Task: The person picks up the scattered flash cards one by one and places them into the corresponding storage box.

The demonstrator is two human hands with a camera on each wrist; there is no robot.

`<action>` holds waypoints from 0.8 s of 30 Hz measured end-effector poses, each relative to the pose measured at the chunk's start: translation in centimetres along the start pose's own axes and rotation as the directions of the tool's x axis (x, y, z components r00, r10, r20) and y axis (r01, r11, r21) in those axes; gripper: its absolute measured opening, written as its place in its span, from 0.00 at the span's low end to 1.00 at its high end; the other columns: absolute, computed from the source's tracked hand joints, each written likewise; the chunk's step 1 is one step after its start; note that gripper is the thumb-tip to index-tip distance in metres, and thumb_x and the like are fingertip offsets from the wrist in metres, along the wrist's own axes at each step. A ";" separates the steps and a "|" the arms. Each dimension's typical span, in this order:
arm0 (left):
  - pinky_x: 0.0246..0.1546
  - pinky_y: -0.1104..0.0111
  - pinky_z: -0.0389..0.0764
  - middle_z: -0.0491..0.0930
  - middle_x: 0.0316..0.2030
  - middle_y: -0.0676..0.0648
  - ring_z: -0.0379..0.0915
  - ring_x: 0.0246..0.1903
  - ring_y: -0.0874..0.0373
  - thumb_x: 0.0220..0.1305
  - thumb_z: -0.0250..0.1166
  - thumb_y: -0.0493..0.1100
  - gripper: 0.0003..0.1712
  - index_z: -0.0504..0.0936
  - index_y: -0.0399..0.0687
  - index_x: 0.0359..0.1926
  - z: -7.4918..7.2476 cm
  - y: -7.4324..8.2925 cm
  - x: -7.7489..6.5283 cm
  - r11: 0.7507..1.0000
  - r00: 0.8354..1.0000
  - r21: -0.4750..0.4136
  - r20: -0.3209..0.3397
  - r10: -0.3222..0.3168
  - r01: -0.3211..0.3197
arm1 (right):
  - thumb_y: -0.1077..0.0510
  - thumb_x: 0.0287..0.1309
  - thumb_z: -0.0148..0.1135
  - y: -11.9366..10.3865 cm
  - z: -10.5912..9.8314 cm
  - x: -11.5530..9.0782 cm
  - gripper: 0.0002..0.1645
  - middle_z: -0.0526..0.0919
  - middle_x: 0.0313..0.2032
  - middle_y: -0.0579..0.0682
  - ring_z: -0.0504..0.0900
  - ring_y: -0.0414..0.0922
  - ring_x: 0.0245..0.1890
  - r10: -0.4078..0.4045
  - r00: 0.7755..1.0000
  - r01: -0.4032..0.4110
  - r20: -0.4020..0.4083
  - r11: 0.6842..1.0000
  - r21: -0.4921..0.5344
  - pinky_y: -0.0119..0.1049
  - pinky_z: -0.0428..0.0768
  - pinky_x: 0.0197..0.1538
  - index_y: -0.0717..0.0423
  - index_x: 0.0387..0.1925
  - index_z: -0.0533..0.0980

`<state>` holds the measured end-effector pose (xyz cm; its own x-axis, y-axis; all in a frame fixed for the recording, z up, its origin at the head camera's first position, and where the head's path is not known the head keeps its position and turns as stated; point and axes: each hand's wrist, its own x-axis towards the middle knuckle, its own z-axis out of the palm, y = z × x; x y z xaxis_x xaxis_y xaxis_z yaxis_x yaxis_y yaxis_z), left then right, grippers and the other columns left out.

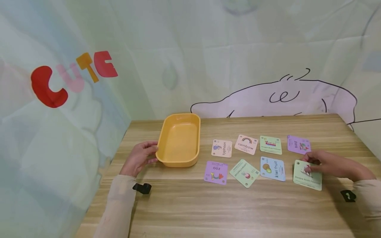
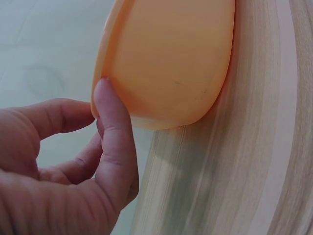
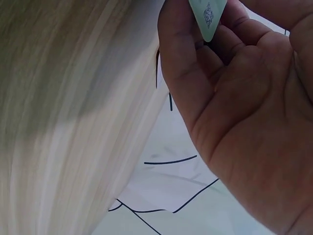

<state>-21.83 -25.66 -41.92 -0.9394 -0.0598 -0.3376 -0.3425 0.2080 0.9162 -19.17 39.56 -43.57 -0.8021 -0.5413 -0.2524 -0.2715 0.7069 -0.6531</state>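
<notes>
At the left, my left hand [image 1: 139, 158] pinches the side wall of a yellow-orange plastic tray [image 1: 192, 162] near its front corner. In the left wrist view one finger lies against the inside of the tray wall [image 2: 166, 63], with the thumb side outside it. My right hand [image 1: 333, 166] holds a green "Double Ninth Festival" card [image 1: 308, 182] at the right end of the card rows. A corner of that card [image 3: 209, 22] shows between the fingers in the right wrist view. Just behind this hand lies the purple "park" card [image 1: 294, 144].
Other cards lie in two rows: typhoon [image 1: 218, 148], rainbow [image 1: 245, 145], dragon boat [image 1: 271, 144], zoo [image 1: 215, 172], Lantern Festival [image 1: 244, 173] and kiwi fruit [image 1: 272, 169]. The wooden table [image 1: 226, 211] meets a printed curtain [image 1: 238, 59] at the back and left.
</notes>
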 end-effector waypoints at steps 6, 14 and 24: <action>0.41 0.68 0.87 0.76 0.59 0.39 0.79 0.43 0.54 0.74 0.61 0.42 0.24 0.73 0.40 0.67 0.1 0.0 -0.1 1.000 1.000 -0.001 -0.001 -0.010 0.010 | 0.59 0.67 0.64 0.3 0.2 -0.3 0.09 0.78 0.33 0.43 0.73 0.31 0.34 -0.060 0.998 0.060 -0.010 0.998 0.034 0.28 0.72 0.33 0.61 0.41 0.74; 0.40 0.68 0.86 0.76 0.58 0.40 0.79 0.43 0.55 0.74 0.61 0.42 0.25 0.73 0.39 0.67 0.1 0.0 -0.2 1.000 1.000 -0.009 0.009 -0.005 0.005 | 0.60 0.67 0.63 0.5 0.3 -0.3 0.08 0.78 0.34 0.43 0.73 0.30 0.34 -0.073 0.997 0.074 -0.023 0.997 0.023 0.28 0.72 0.34 0.61 0.41 0.74; 0.40 0.69 0.86 0.76 0.56 0.41 0.79 0.42 0.56 0.74 0.61 0.42 0.24 0.73 0.39 0.67 0.1 0.0 -0.2 1.000 1.000 -0.018 0.006 -0.006 0.006 | 0.60 0.69 0.62 0.2 0.3 -0.3 0.09 0.79 0.36 0.46 0.75 0.31 0.35 -0.040 0.999 0.039 0.012 0.996 0.079 0.28 0.73 0.35 0.62 0.42 0.73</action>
<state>-21.67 -25.57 -41.84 -0.9373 -0.0546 -0.3442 -0.3481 0.1899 0.9180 -18.82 39.75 -43.80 -0.7841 -0.5746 -0.2345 -0.2597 0.6470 -0.7169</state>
